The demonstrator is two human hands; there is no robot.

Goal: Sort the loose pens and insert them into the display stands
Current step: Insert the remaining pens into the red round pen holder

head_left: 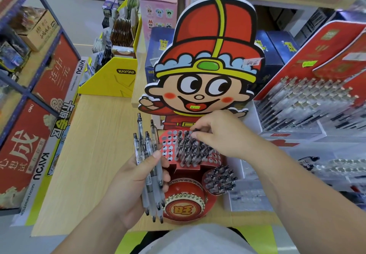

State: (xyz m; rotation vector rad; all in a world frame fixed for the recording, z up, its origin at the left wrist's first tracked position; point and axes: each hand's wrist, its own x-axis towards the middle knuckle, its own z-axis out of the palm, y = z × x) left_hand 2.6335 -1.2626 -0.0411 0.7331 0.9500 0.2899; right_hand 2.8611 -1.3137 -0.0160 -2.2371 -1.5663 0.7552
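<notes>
pens (150, 174): light, stiff, slick; bundle may slip | left hand (130, 184): fingers wrap bundle, just left of stand (188, 168) | right hand (223, 137): fingers pinch pen (195, 130) at stand's rear | grip: upper barrel

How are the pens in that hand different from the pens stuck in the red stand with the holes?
The loose pens are bunched in the left hand, slanted, their whole clear bodies showing. The standing pens sit in rows in the red stand, with mostly their dark tops showing. The loose pens are few; the standing pens are many. The right hand pinches one standing pen's top. Both have dark tops.
</notes>
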